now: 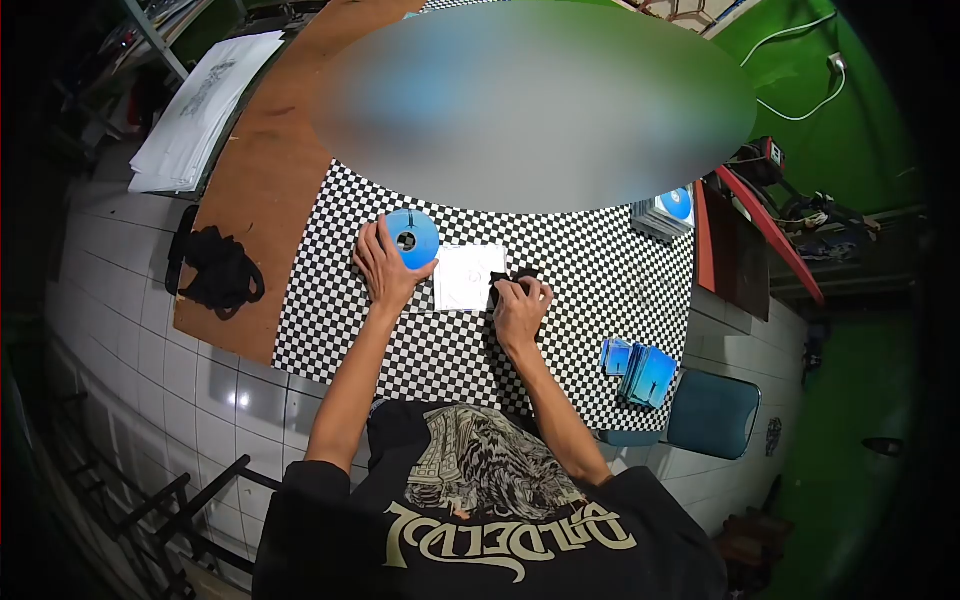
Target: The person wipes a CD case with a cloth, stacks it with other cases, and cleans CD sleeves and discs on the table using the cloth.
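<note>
A blue disc (423,231) with a hole in its middle is held by its edge in my left hand (384,270), fingers on its left side and thumb below right. Right beside it lies a clear, whitish CD case (467,279) on the checkered cloth. My right hand (520,312) is closed on a crumpled black cloth (526,273) at the case's right edge. The fingertips partly hide the black cloth.
A stack of CD cases (664,214) stands at the table's right, and blue printed inserts (648,376) sit near the front right. Black straps (218,270) lie on the brown board at left. A chair (713,414) stands by the right corner. The far area is blurred.
</note>
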A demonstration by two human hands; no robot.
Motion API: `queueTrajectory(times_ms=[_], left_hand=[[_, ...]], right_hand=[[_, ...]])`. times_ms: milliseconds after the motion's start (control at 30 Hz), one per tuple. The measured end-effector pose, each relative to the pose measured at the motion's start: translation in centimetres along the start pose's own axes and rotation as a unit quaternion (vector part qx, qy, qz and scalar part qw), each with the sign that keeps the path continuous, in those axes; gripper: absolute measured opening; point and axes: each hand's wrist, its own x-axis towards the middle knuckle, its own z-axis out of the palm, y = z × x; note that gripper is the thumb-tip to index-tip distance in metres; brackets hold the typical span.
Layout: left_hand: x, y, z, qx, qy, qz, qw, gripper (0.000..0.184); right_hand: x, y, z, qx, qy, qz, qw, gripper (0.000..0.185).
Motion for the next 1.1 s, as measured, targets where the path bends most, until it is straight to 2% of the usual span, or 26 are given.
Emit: queueTrajectory(times_ms=[200,333,500,600,633,700,733,800,967,1067,1100], left_hand=[[0.1,0.0,0.1,0.006,-0.007,-0.002,1.0,0.139],[-0.2,-0.1,0.1,0.007,-0.001,0.005,1.0,0.138],[-0.1,-0.1,0.2,0.003,0.008,0.002,1.0,0.135],[0.1,0.0,0.1,0.001,0.012,0.001,1.0,0.135],[0.1,0.2,-0.1,0.002,0.011,-0.001,1.0,0.135],[0.0,0.3,-0.5,0.005,0.008,-0.001,1.0,0.135],[0.1,0.5,-0.7,0.002,0.001,-0.002,1.0,0.136],[0.2,0.7,-1.0,-0.003,-0.01,-0.005,1.0,0.138],[0.0,0.7,-0.8,0.007,0.006,-0.002,1.0,0.137],[0.0,0.7,-0.6,0.006,0.017,0.002,1.0,0.136],[-0.2,0.7,-0.6,0.006,0.015,-0.001,1.0,0.136]], right_hand=[[-2.6,-0.7,-1.1,0.024,0.039,0.026,0.999,0.021],[-2.8,-0.8,-1.5,0.022,-0.008,0.049,0.998,0.022],[-2.6,-1.5,-2.4,0.06,0.002,0.047,0.997,0.016],[-0.4,-2.0,-2.3,0.182,0.005,0.146,0.972,0.009],[0.8,-2.4,-2.2,0.184,0.005,0.146,0.972,0.009],[4.1,-3.9,-1.7,0.232,0.065,0.136,0.961,0.008],[5.5,-4.5,-0.9,0.234,0.065,0.138,0.96,0.008],[7.3,-5.1,1.5,0.258,0.089,0.078,0.959,0.011],[7.4,-6.3,4.5,0.238,0.063,0.046,0.968,0.014],[6.6,-6.0,3.9,0.204,0.07,-0.056,0.975,0.022],[6.5,-5.9,4.0,0.205,0.067,-0.056,0.975,0.022]])
